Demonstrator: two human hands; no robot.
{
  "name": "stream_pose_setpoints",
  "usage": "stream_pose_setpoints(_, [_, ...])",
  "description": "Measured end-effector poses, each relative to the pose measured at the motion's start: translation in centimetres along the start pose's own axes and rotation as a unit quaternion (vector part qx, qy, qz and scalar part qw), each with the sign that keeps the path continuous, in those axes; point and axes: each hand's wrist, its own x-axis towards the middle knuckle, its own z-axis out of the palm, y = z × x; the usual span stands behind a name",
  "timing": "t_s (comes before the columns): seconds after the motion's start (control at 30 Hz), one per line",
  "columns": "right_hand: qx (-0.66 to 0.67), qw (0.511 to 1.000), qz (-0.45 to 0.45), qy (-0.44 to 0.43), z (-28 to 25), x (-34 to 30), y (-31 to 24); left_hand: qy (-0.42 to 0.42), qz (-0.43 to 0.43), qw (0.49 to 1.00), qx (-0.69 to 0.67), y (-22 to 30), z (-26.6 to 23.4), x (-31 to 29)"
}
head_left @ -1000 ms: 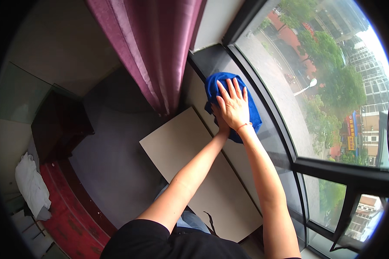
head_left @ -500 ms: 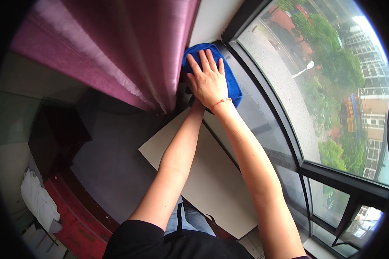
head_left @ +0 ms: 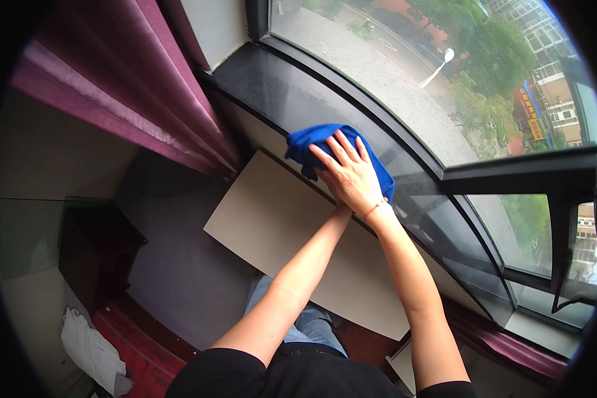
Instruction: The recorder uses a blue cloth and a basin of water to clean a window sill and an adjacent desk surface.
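Observation:
A crumpled blue cloth (head_left: 313, 138) lies on the dark, glossy window sill (head_left: 272, 86), and one end hangs over its inner edge. Pressed flat on the cloth is my right hand (head_left: 353, 178), its fingers stretched out and spread, a thin red bracelet round the wrist. My left hand (head_left: 334, 190) is tucked beneath the right one against the cloth; most of it is covered, so its fingers cannot be made out. Both arms reach forward, with the forearms meeting near the wrists.
A pale board-like surface (head_left: 272, 212) lies below the sill, close to my legs. Pink curtains (head_left: 132, 86) hang at left. The black-framed window (head_left: 371, 86) runs along the right, with an opened pane (head_left: 580, 265) lower down. A white cloth (head_left: 89, 348) lies at lower left.
Both hands and the blue cloth have moved back along the sill, away from the far corner by the curtain and toward me. The view has turned, showing more of the sill.

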Motion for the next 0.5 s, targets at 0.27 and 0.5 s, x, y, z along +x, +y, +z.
stream_pose_setpoints(0.27, [-0.088,0.986,0.144,0.007,-6.2,-26.5,9.0,-0.078,-0.008,0.974,0.213,-7.8,5.5,-17.3])
stream_pose_setpoints(0.5, [-0.114,0.945,0.298,0.069,-8.7,-45.9,12.7,-0.04,0.374,0.785,0.493,-6.2,10.9,-28.0])
